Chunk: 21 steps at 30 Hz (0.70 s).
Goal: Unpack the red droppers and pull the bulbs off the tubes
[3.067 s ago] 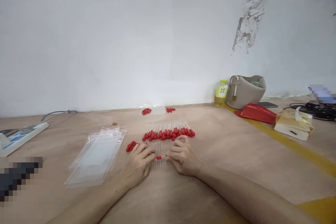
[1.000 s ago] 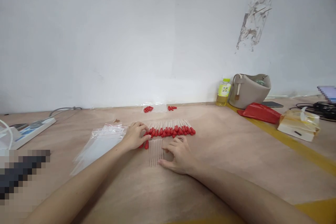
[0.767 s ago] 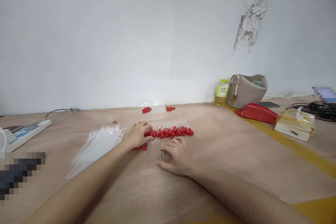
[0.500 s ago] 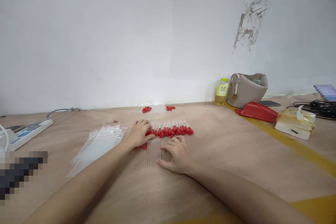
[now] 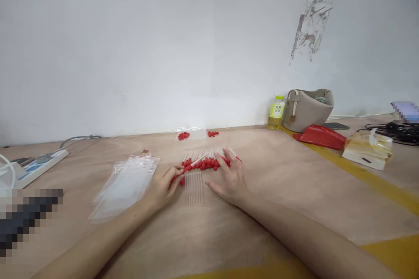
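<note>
My left hand [image 5: 166,184] is closed in a pinch on the red rubber bulb of a glass dropper [image 5: 199,159]. Its clear tube points up and to the right, above the row of droppers [image 5: 207,164], whose red bulbs face me and whose tubes point to the wall. My right hand [image 5: 231,181] has its fingers spread, with the fingertips over the right part of that row; whether they press on it I cannot tell. Between my hands lies a group of clear glass tubes [image 5: 194,188], side by side. A red bulb [image 5: 182,181] shows beside my left fingers.
Clear zip bags [image 5: 126,187] lie left of my left arm. By the wall are a clear bag with red bulbs [image 5: 183,136] and more loose red bulbs [image 5: 213,134]. A power strip [image 5: 42,168] stands left; a bottle [image 5: 276,113], grey bag [image 5: 309,111], red pouch [image 5: 321,136] and tissue pack [image 5: 368,150] sit right.
My left hand has drawn back toward me and now pinches a dropper by its bulb. My right hand has moved forward and right, from beside the glass tubes onto the dropper row.
</note>
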Tool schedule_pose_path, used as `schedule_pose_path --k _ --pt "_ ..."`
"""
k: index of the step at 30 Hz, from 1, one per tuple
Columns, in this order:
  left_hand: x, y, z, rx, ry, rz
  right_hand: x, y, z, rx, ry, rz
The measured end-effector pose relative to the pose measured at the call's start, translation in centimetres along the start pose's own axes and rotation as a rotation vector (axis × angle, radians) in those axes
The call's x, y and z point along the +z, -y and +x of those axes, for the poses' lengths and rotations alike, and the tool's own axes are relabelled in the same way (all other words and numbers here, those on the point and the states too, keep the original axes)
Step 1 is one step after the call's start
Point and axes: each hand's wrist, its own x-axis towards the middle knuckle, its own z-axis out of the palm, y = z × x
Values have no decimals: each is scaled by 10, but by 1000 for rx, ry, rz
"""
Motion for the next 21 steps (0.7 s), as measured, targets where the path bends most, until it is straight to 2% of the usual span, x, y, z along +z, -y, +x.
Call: schedule_pose_path --k 4,6,11,17,21 --pt "8 -19 -8 40 13 -55 -4 -6 1 -218 78 0" --pt "12 -25 -9 64 10 -70 -3 -6 -1 -261 116 37" --pt "15 -29 -8 65 -4 -100 3 -4 -4 -283 166 70" --pt "19 -29 -2 71 41 68 -3 4 -2 -267 206 82" --pt "20 -30 -2 53 71 103 -7 6 -3 -276 232 91"
